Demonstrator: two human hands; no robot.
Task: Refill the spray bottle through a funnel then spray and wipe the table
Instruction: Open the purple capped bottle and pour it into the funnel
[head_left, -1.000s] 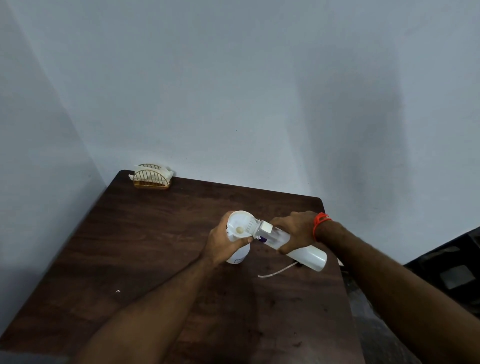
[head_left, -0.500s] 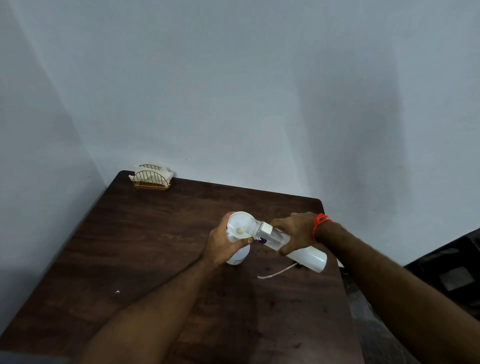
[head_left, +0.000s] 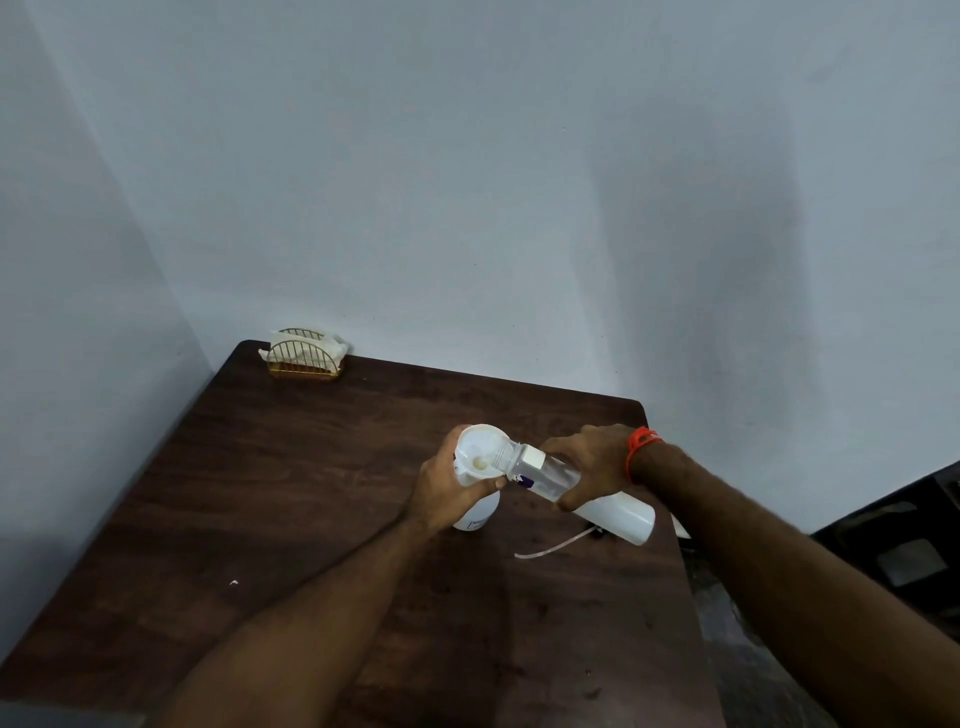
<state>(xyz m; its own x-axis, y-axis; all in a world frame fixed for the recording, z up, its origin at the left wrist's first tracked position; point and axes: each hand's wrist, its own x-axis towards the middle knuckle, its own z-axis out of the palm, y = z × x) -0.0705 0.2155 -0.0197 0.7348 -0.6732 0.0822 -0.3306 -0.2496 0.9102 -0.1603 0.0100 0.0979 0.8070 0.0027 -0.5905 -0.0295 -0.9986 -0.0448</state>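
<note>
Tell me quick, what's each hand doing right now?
Left hand: closed around the funnel and spray bottle neck, steadying them.
Right hand: closed on the tilted refill bottle, its mouth in the funnel.

Left forearm: bare, entering from the near left edge, angled toward the far right. Left hand (head_left: 451, 493): fingers curled shut in a grip, thumb across the near side, back of the hand toward the camera. Right forearm: bare, entering from the near right edge, angled toward the far left. Right wrist: ringed by an orange band (head_left: 640, 448). Right hand (head_left: 589, 460): palm down, fingers wrapped closed in a grasp, knuckles up. The two hands sit near each other, apart.
</note>
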